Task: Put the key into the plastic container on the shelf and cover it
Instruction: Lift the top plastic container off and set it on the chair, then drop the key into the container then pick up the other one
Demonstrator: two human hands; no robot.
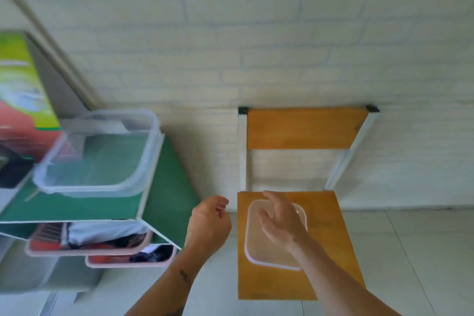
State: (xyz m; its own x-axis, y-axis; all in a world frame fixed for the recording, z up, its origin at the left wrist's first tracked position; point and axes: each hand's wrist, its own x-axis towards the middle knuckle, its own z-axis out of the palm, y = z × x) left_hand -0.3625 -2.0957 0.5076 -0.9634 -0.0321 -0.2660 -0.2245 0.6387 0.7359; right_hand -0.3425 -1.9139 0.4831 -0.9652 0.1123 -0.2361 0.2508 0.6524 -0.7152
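A clear plastic container [102, 156] stands uncovered on the green shelf top [77, 208] at the left. Its clear lid [256, 251] lies flat on the seat of a wooden chair [331, 251]. My right hand [280, 220] hovers over the lid with fingers spread, holding nothing. Beside the chair's left edge my left hand [210, 220] has its fingers curled loosely; I cannot see anything in it. No key is visible in the blurred view.
A colourful box [23, 90] stands behind the container. Pink trays [89, 246] with cloth and dark items sit on lower shelves. A pale brick wall is behind the chair, and tiled floor [410, 251] lies to its right.
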